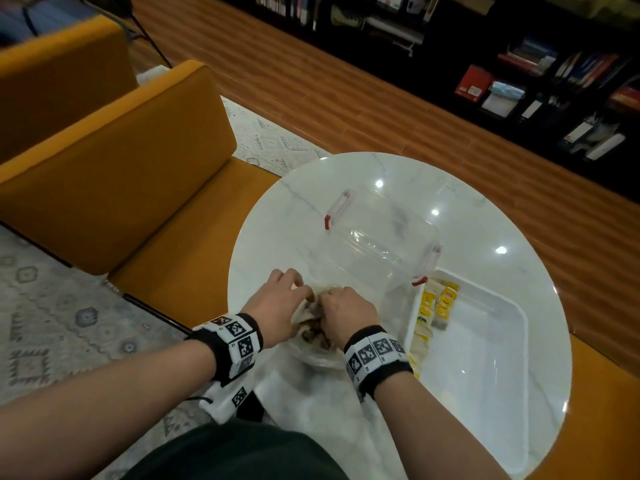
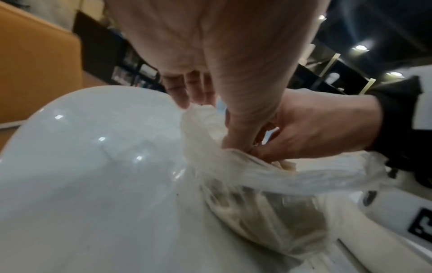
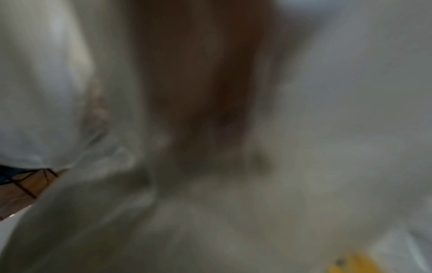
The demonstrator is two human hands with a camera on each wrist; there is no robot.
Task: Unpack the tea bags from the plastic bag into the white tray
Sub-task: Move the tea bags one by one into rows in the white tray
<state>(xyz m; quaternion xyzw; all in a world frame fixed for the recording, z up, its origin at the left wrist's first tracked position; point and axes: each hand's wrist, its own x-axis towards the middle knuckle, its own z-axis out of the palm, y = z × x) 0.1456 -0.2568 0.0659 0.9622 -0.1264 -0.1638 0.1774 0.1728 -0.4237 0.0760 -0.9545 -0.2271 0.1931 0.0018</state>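
A thin clear plastic bag [image 1: 313,336] [image 2: 264,203] with brownish tea bags inside lies on the round white table [image 1: 398,403]. My left hand [image 1: 280,303] [image 2: 238,129] pinches the gathered neck of the bag. My right hand [image 1: 341,311] [image 2: 311,133] grips the same bunched neck from the other side, knuckles up. The white tray [image 1: 485,358] sits to the right, with several yellow and white tea bags [image 1: 438,304] along its left wall. The right wrist view is a blur of hand and white plastic.
A clear plastic box [image 1: 381,237] with red clips stands just behind the bag and touches the tray's far corner. A mustard sofa [image 1: 121,188] lies left of the table, dark bookshelves [image 1: 519,74] across the wooden floor.
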